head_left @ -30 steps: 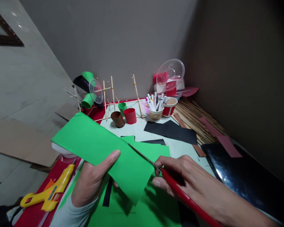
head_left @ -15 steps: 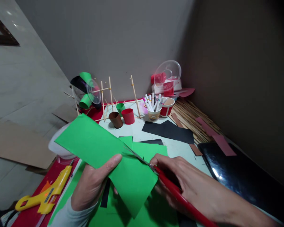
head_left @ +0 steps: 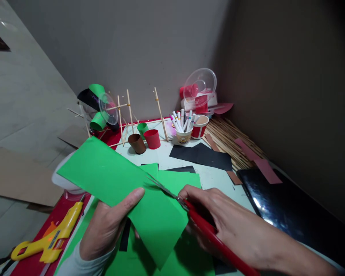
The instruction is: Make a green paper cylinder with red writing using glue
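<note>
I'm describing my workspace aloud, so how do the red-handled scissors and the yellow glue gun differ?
The scissors have red handles; the glue gun has a yellow body. The scissors are held in the right hand, blades at the green paper; the glue gun lies untouched on the red surface. Both are handheld tools.

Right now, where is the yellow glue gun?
In the head view, the glue gun lies at lower left, on the red surface, left of the left hand.
</note>
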Available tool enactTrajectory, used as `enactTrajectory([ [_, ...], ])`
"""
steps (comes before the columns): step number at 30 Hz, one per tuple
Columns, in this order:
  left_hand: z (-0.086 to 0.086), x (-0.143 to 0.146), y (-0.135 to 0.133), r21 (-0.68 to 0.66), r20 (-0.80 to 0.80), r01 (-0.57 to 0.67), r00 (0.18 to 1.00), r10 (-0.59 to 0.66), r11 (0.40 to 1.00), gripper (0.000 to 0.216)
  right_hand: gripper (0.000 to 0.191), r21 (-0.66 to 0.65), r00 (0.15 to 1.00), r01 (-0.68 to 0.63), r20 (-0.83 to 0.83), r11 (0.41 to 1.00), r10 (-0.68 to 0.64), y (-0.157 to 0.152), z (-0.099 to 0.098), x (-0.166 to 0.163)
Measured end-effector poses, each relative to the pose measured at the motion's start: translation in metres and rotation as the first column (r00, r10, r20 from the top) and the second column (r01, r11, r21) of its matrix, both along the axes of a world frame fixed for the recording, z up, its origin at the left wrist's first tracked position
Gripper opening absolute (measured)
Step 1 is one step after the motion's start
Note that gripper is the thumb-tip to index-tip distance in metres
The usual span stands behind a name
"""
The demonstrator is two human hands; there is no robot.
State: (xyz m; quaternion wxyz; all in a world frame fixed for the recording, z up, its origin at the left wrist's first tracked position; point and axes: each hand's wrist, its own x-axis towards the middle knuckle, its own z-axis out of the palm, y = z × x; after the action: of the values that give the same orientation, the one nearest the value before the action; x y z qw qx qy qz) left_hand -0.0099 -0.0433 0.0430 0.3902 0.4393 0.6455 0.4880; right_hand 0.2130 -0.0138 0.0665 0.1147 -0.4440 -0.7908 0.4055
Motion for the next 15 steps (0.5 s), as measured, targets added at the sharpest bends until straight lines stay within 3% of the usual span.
enactTrajectory([
  [4, -0.002, -0.004, 0.003, -0.004, -0.045, 0.009, 0.999, -0.009, 1.0, 0.024, 0.017, 0.035, 1.0, 0.022, -0.019, 0.999, -0.021, -0.002, -0.004, 0.001],
  [10, 0.001, -0.007, -0.001, 0.16, -0.244, 0.063, 0.97, -0.022, 0.985, 0.016, 0.021, 0.041, 1.0, 0.01, -0.017, 0.999, -0.01, 0.001, -0.006, 0.0],
  [15, 0.008, 0.005, -0.002, 0.066, -0.059, -0.038, 0.997, 0.042, 0.997, 0.017, 0.023, 0.069, 1.0, -0.005, -0.004, 0.998, 0.006, 0.003, -0.01, -0.001],
])
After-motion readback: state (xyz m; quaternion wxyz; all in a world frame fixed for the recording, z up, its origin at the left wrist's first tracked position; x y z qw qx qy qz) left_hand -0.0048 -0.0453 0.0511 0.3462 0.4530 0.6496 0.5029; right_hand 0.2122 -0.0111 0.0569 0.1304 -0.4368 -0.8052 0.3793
